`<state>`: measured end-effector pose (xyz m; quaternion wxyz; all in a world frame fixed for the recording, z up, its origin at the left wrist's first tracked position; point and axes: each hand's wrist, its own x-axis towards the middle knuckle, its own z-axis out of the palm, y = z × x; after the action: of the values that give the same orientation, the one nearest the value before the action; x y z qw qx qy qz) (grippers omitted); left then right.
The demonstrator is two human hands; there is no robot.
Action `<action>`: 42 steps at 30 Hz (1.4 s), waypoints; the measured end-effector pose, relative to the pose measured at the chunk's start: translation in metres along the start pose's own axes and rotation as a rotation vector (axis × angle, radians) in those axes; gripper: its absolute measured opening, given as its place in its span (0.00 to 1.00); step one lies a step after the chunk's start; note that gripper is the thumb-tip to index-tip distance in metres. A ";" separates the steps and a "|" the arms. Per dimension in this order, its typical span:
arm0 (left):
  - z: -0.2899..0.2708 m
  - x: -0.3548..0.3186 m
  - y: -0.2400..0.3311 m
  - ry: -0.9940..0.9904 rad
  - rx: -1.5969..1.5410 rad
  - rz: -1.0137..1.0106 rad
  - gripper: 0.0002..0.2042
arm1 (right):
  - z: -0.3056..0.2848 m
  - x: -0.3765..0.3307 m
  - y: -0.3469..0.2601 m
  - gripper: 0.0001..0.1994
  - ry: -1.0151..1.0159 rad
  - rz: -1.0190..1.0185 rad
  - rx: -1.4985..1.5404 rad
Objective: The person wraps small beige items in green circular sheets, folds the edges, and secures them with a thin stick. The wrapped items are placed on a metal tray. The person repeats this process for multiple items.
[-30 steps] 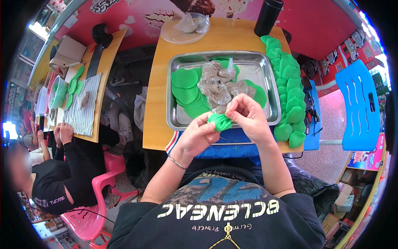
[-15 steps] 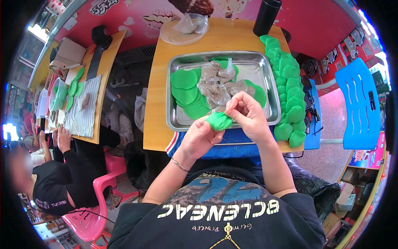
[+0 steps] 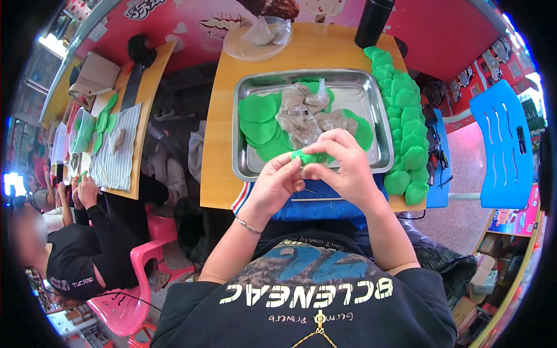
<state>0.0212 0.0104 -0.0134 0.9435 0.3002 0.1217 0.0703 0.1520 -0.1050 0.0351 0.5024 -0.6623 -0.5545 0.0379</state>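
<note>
Pinched between both hands is a small, soft green piece (image 3: 309,157), folded or gathered and partly hidden by my fingers. My left hand (image 3: 271,187) grips its left end with thumb and fingers. On the other side, my right hand (image 3: 343,165) closes over it with bent fingers. Both hands are over the near edge of a metal tray (image 3: 239,130). Inside the tray lie flat, round green pieces (image 3: 257,110) in overlapping stacks, with crumpled clear plastic bags (image 3: 301,129) of a greyish-brown material on and between them.
Rows of overlapping green pieces (image 3: 401,116) line the table's right side. A black bottle (image 3: 374,23) and a clear round lid (image 3: 255,49) stand at the back. To the right is a blue chair (image 3: 500,145). A co-worker (image 3: 87,243) sits at another table on the left.
My right hand has come down and curled over the green piece, which now shows less between my fingers. The co-worker's hands have shifted.
</note>
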 end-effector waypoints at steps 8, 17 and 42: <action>0.017 0.001 0.008 0.040 0.926 0.390 0.10 | 0.001 0.002 0.014 0.03 -0.119 0.425 0.465; 0.015 0.011 0.026 -0.256 1.176 0.449 0.12 | 0.003 0.000 0.024 0.03 -0.077 0.487 0.665; 0.004 0.011 0.033 -0.319 1.119 0.293 0.07 | 0.011 -0.011 0.023 0.03 -0.077 0.529 0.723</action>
<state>0.0313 0.0373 0.0065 0.6292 0.7719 -0.0455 0.0790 0.1571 -0.1040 0.0079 0.6538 -0.5611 -0.3355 0.3809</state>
